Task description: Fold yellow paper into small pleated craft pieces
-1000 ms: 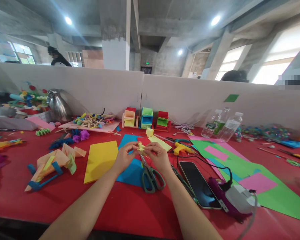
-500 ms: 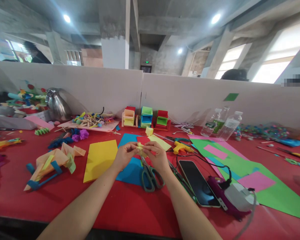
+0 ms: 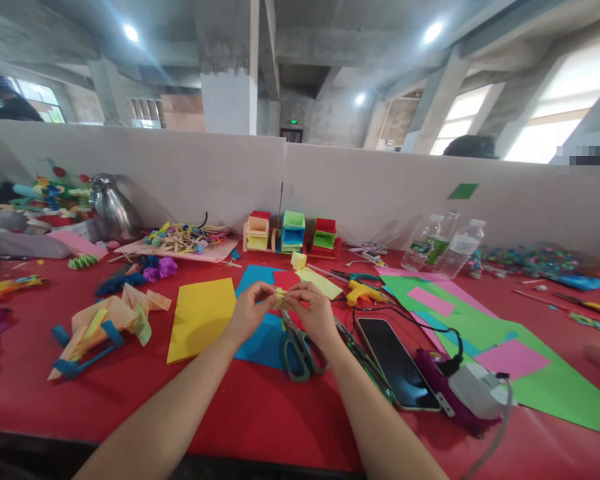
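Note:
Between my fingertips is a small piece of pale yellow paper (image 3: 280, 294), partly covered by the fingers. My left hand (image 3: 253, 307) pinches its left side, and my right hand (image 3: 311, 307) pinches its right side. Just below them lies a pair of scissors (image 3: 296, 360) with grey-green handles, the blades pointing away under my hands. Sheets of blue paper (image 3: 260, 340) and red paper (image 3: 286, 279) lie beneath. A yellow sheet (image 3: 201, 320) is left of my left hand. Beyond my right hand are a pale yellow sheet (image 3: 320, 283) and a small folded yellow paper piece (image 3: 299, 261).
On the right lie a phone (image 3: 397, 363), a purple power strip (image 3: 453, 393), a yellow glue gun (image 3: 365, 293) and green paper (image 3: 545, 373). Plastic bottles (image 3: 463, 247) stand behind. A folded paper figure (image 3: 97, 333) is at left. Stacked paper boxes (image 3: 293, 233) line the white partition (image 3: 205, 173).
My hands stay almost in place, with slight finger movement on the yellow paper. In the background, a person beyond the partition has moved left.

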Available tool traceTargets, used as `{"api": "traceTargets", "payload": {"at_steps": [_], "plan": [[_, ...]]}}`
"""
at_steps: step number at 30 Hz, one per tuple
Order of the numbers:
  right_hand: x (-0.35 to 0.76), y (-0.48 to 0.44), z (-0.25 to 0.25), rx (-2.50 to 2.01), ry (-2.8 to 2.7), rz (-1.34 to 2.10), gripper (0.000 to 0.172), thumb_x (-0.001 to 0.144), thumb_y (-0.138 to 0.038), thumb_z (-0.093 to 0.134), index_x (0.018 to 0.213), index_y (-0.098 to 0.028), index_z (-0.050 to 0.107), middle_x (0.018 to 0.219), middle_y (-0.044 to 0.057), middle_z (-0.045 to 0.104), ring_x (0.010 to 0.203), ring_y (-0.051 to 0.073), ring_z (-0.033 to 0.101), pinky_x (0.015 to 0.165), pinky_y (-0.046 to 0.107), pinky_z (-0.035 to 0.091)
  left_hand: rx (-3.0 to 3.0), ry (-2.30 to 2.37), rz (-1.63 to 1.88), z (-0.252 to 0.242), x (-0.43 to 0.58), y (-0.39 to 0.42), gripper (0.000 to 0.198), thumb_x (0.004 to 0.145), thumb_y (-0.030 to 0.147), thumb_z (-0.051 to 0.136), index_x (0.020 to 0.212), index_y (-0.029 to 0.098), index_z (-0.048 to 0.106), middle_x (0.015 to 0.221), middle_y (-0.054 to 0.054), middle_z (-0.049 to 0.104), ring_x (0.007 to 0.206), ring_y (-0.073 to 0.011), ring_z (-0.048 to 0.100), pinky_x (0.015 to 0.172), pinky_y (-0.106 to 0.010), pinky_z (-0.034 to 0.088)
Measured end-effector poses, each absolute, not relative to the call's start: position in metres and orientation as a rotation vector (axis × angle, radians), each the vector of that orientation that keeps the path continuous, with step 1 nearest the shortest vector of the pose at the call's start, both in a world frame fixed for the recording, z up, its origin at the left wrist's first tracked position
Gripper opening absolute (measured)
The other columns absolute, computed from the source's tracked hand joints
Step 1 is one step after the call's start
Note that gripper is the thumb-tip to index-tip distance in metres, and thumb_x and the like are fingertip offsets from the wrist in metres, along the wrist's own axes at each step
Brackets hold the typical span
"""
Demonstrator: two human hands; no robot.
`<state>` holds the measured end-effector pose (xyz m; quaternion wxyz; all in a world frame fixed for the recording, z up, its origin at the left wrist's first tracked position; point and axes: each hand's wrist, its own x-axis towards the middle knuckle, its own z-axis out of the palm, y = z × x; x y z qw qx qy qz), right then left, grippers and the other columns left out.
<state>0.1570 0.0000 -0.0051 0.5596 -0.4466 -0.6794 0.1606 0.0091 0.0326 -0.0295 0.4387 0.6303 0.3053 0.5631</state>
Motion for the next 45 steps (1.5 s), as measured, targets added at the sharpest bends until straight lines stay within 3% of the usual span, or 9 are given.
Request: {"api": "traceTargets", "payload": {"at_steps": [11, 14, 22, 29, 39, 45], "plan": [[0.160, 0.008, -0.016, -1.093, -1.480, 0.577, 0.018, 0.068, -0.028, 0.064, 0.082, -0.016, 0.063, 0.074, 0.003, 0.065, 0.068, 0.017, 0.061, 0.063, 0.029, 0.050, 1.682, 0.839, 1.549, -0.027, 0.007, 0.030, 0.018, 0.077, 0.032, 0.058, 0.085, 0.017, 0.055, 0.079, -0.003, 0.061, 0.077, -0.0154, 0.059, 0.071, -0.027, 0.046], [0.162, 0.009, -0.017, -1.089, -1.482, 0.615, 0.019, 0.067, -0.029, 0.065, 0.081, -0.016, 0.064, 0.072, 0.003, 0.066, 0.068, 0.017, 0.062, 0.063, 0.029, 0.050, 1.756, 0.838, 1.546, -0.025, 0.006, 0.028, 0.019, 0.080, 0.031, 0.056, 0.094, 0.018, 0.058, 0.083, -0.003, 0.061, 0.078, -0.0151, 0.059, 0.072, -0.026, 0.046], [0.164, 0.006, -0.012, -1.097, -1.511, 0.596, 0.019, 0.067, -0.025, 0.065, 0.084, -0.017, 0.065, 0.077, 0.004, 0.068, 0.070, 0.018, 0.062, 0.068, 0.031, 0.050, 1.991, 0.812, 1.445, -0.020, 0.001, 0.028, 0.020, 0.082, 0.030, 0.052, 0.093, 0.022, 0.066, 0.085, -0.003, 0.057, 0.080, -0.0154, 0.056, 0.073, -0.026, 0.045], [0.164, 0.005, -0.010, -1.099, -1.556, 0.583, 0.023, 0.065, -0.021, 0.065, 0.088, -0.017, 0.066, 0.078, 0.004, 0.067, 0.072, 0.017, 0.062, 0.069, 0.031, 0.049, 2.005, 0.854, 1.435, -0.023, 0.000, 0.032, 0.018, 0.080, 0.033, 0.055, 0.080, 0.019, 0.065, 0.078, -0.002, 0.057, 0.075, -0.0150, 0.056, 0.070, -0.026, 0.045], [0.166, 0.003, -0.005, -1.124, -1.613, 0.599, 0.014, 0.076, -0.028, 0.062, 0.073, -0.015, 0.064, 0.070, 0.001, 0.063, 0.067, 0.014, 0.059, 0.065, 0.029, 0.049, 1.991, 0.875, 1.399, -0.020, 0.002, 0.029, 0.017, 0.079, 0.032, 0.055, 0.076, 0.019, 0.066, 0.075, -0.002, 0.058, 0.073, -0.0155, 0.055, 0.068, -0.025, 0.043], [0.167, 0.007, -0.013, -1.169, -1.659, 0.667, 0.020, 0.085, -0.030, 0.052, 0.091, -0.012, 0.059, 0.087, 0.002, 0.061, 0.074, 0.013, 0.060, 0.066, 0.030, 0.050, 1.955, 0.893, 1.374, -0.017, 0.004, 0.026, 0.014, 0.077, 0.026, 0.055, 0.069, 0.018, 0.064, 0.072, -0.001, 0.056, 0.071, -0.0146, 0.054, 0.066, -0.024, 0.041]]}}
